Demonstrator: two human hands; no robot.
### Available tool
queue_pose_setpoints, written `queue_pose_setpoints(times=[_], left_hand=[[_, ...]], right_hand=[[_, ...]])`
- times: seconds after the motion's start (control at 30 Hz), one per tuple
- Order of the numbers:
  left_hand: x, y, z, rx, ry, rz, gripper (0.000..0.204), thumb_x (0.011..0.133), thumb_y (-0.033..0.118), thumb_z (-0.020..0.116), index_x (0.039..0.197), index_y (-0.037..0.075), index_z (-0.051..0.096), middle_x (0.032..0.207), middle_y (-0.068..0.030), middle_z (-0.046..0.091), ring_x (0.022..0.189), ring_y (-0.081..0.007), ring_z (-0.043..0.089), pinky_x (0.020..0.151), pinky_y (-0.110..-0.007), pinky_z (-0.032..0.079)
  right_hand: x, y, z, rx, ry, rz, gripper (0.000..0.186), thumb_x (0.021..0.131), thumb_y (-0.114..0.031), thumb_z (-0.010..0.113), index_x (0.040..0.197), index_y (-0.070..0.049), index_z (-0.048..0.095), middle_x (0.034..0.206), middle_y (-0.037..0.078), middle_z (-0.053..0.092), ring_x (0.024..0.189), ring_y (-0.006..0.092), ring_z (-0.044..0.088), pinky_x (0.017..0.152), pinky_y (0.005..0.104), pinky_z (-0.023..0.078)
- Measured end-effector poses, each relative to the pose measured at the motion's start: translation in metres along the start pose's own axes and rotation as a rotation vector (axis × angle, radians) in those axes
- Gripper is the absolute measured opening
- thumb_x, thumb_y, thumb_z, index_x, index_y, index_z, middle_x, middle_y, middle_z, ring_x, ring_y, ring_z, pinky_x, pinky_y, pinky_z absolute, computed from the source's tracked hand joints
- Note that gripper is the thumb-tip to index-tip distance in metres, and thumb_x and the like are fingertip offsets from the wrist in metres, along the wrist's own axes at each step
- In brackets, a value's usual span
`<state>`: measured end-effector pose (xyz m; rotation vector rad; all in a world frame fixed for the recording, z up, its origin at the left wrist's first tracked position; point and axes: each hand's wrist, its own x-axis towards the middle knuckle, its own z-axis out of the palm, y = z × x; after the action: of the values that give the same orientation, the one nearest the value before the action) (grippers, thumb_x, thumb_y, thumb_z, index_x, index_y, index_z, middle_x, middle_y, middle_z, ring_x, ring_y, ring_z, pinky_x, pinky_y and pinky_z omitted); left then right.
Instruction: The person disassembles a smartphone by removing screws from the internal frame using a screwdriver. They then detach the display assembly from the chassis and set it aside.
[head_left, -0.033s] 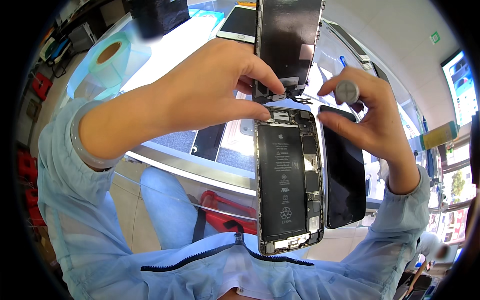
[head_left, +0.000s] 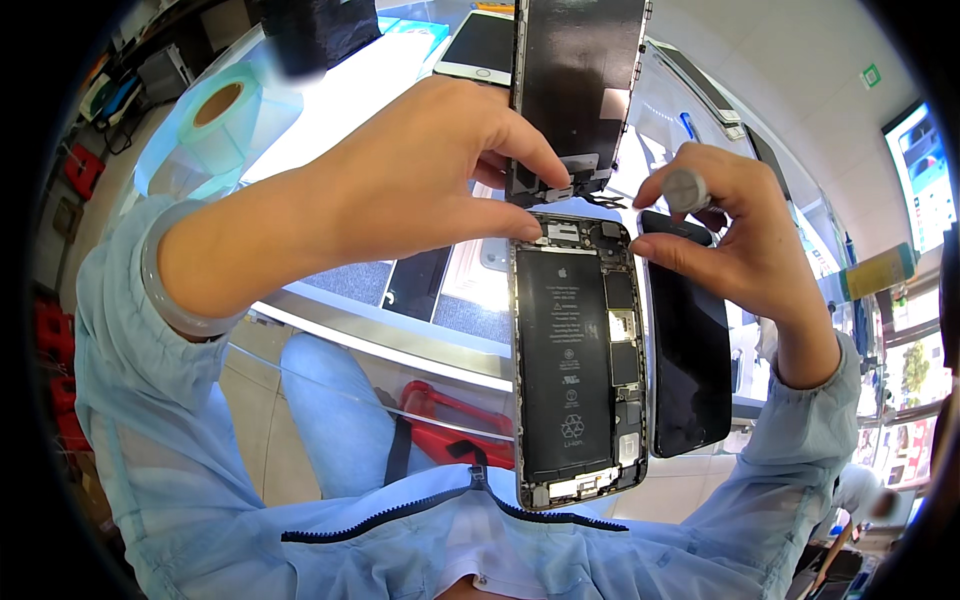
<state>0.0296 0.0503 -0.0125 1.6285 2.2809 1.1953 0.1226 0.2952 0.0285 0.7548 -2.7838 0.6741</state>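
An opened phone (head_left: 565, 370) lies with its black battery and circuit boards bare. Its detached-looking screen panel (head_left: 575, 80) stands up at the far end, back side toward me, by the flex cables. My left hand (head_left: 430, 175) grips the lower left edge of this panel, index fingertip on the connector area. The left thumb touches the phone body's top left corner. My right hand (head_left: 735, 215) is curled just right of that top end, with a grey round-capped screwdriver (head_left: 685, 190) held in its fingers; the tip is hidden. Beside the opened phone is a black phone (head_left: 690, 350).
A white phone (head_left: 478, 48) lies behind my left hand on the bright glass counter (head_left: 350, 120). A tape roll (head_left: 218, 110) stands at the left, near a dark box (head_left: 318, 35). Below hangs a red stool (head_left: 450, 425). Other phones (head_left: 690, 75) lie back right.
My right hand has shifted slightly left and down with the screwdriver, nearer the phone's top edge. My left hand and the screen panel have stayed put.
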Motion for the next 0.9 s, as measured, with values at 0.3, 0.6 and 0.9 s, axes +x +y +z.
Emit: queue_pose_setpoints(times=[0.3,0.6,0.9], left_hand=[[-0.009,-0.013,-0.034,-0.026,-0.015,-0.036,0.035,0.071,0.002,0.079,0.105,0.001,0.07,0.097,-0.0115,0.064,0.09,-0.0208,0.067,0.084,-0.03,0.056],[-0.023,-0.02,-0.047,-0.044,0.007,-0.057,0.035,0.07,0.001,0.079,0.104,0.001,0.07,0.098,-0.0112,0.065,0.09,-0.0198,0.067,0.084,-0.03,0.055],[-0.035,-0.031,-0.052,-0.025,0.014,-0.062,0.035,0.07,0.0,0.079,0.104,0.002,0.071,0.098,-0.0103,0.066,0.09,-0.0185,0.067,0.083,-0.028,0.055]], right_hand=[[0.039,-0.005,0.015,-0.024,-0.104,-0.004,0.015,0.076,-0.009,0.072,0.084,0.0,0.064,0.073,0.014,0.06,0.066,0.0327,0.058,0.06,0.0386,0.044],[0.051,-0.02,0.027,-0.078,-0.125,-0.048,0.012,0.081,-0.003,0.065,0.088,0.002,0.058,0.077,0.012,0.055,0.063,0.0265,0.053,0.058,0.0332,0.041],[0.058,-0.022,0.03,-0.2,-0.031,-0.138,0.015,0.082,-0.005,0.063,0.094,0.0,0.055,0.086,0.017,0.058,0.081,0.0394,0.057,0.07,0.0459,0.046]])
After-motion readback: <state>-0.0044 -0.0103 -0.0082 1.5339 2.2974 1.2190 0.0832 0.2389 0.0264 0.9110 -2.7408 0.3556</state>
